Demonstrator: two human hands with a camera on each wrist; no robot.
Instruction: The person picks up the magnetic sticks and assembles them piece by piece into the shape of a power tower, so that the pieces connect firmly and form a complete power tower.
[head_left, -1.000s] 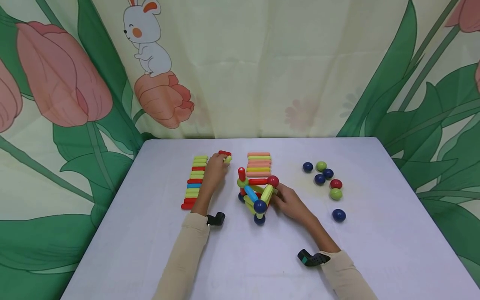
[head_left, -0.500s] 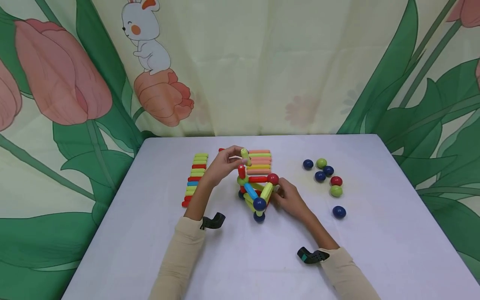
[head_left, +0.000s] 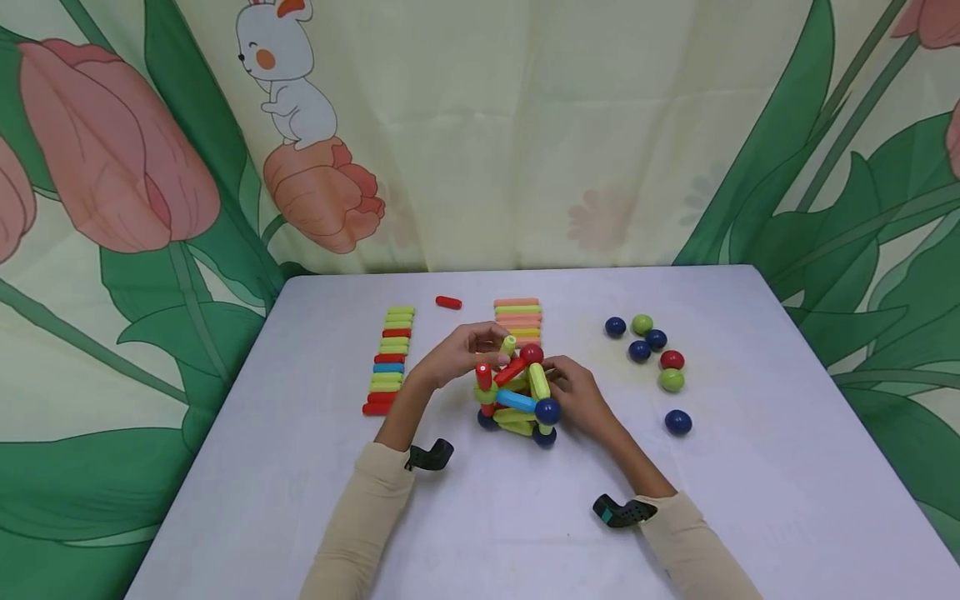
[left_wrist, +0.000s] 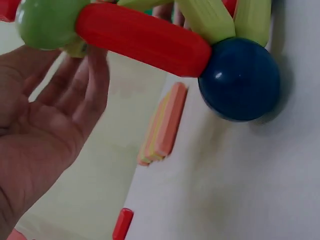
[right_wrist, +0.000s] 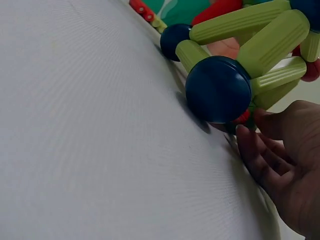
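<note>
Pinching a light-green rod (head_left: 509, 345) in its fingers, the left hand (head_left: 462, 355) hung over the far-left side of the ball-and-rod frame (head_left: 516, 401), planted on the surface (head_left: 480, 517)! The right hand (head_left: 582, 397) gripped the frame's right, fingers curled; loose balls (head_left: 639, 351) sat beyond, a rod row (head_left: 390, 358) left of it.

Grn ball (left_wrist: 52, 22) cut off, prob. red stick (right_wrist: 243, 118) mostly hidden
</note>
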